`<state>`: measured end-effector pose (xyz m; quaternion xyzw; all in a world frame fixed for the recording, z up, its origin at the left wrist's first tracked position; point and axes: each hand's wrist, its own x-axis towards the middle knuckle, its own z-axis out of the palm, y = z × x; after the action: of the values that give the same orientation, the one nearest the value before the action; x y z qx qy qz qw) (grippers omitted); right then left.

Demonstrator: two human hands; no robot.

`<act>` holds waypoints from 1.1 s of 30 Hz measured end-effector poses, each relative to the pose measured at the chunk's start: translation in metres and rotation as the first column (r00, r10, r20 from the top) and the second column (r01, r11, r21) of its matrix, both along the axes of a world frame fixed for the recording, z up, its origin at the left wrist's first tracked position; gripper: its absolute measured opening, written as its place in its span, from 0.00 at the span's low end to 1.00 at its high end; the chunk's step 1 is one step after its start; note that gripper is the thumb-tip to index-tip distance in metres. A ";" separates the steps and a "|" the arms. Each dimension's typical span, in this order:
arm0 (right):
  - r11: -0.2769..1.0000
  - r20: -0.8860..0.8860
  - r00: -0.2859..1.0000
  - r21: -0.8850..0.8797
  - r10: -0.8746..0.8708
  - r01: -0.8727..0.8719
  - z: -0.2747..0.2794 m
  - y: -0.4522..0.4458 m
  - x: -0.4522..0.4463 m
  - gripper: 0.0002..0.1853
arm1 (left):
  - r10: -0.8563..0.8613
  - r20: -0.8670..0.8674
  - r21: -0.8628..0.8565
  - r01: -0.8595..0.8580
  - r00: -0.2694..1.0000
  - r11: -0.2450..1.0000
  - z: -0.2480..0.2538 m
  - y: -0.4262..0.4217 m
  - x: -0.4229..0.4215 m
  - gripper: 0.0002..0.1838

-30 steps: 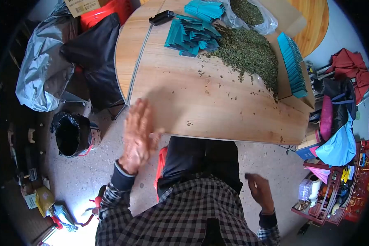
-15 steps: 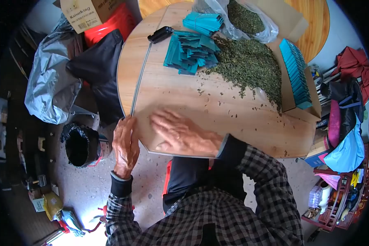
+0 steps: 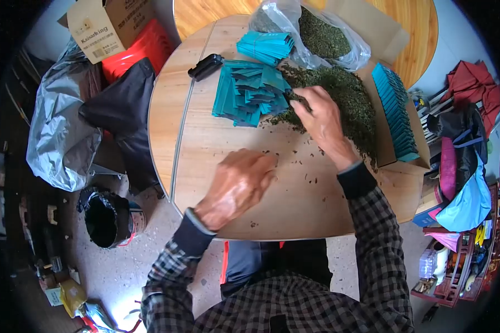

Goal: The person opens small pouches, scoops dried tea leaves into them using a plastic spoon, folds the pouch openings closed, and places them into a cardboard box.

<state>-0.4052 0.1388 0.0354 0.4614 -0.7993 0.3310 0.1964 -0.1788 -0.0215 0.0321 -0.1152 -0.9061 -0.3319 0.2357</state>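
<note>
My right hand [image 3: 320, 117] reaches over the left side of the dark green dried leaf pile [image 3: 350, 102], its thumb and forefinger apart beside the heap of teal packets [image 3: 247, 94]. My left hand [image 3: 236, 186] is above the near part of the wooden table [image 3: 294, 216], fingers curled; whether it holds anything is hidden. A bundle of teal packets [image 3: 265, 46] lies behind the heap, next to an open clear plastic bag [image 3: 323, 38] of leaves. On the right, a cardboard box [image 3: 384, 141] holds a row of upright teal packets [image 3: 395, 114].
A black object [image 3: 205, 67] rests near the table's left edge. To the left are a black-lined bucket [image 3: 106, 219], a silver cover [image 3: 66, 122], a red container [image 3: 141, 51] and a carton [image 3: 103, 30]. Shelves with goods [image 3: 455, 261] stand at the right.
My right hand has moved from the table's near left part forward and right to the leaves. My left hand has left the table's edge and moved right, over the tabletop, its fingers now curled.
</note>
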 end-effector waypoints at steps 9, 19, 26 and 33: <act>0.991 -0.152 0.988 0.128 -0.010 0.029 0.006 -0.044 -0.022 0.10 | -0.004 -0.075 0.211 0.020 0.997 0.977 -0.018 0.026 -0.046 0.11; 0.998 -0.119 0.993 0.053 -0.010 0.016 0.021 -0.037 -0.033 0.08 | 0.059 -0.136 0.158 -0.038 0.989 0.987 -0.028 0.035 -0.056 0.12; 0.958 -0.305 0.952 0.276 0.005 0.083 0.003 -0.060 -0.065 0.09 | 0.070 -0.134 0.140 -0.051 0.989 0.989 -0.022 0.049 -0.083 0.13; 0.992 -0.141 0.987 -0.108 -0.079 0.064 0.057 0.003 -0.034 0.04 | 0.268 -0.164 0.154 -0.243 0.949 0.958 -0.029 0.055 -0.086 0.42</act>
<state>-0.4395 0.1416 0.0922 0.4445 -0.7808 0.3303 0.2892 -0.2652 0.0339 0.0031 -0.0110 -0.8638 -0.3457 0.3663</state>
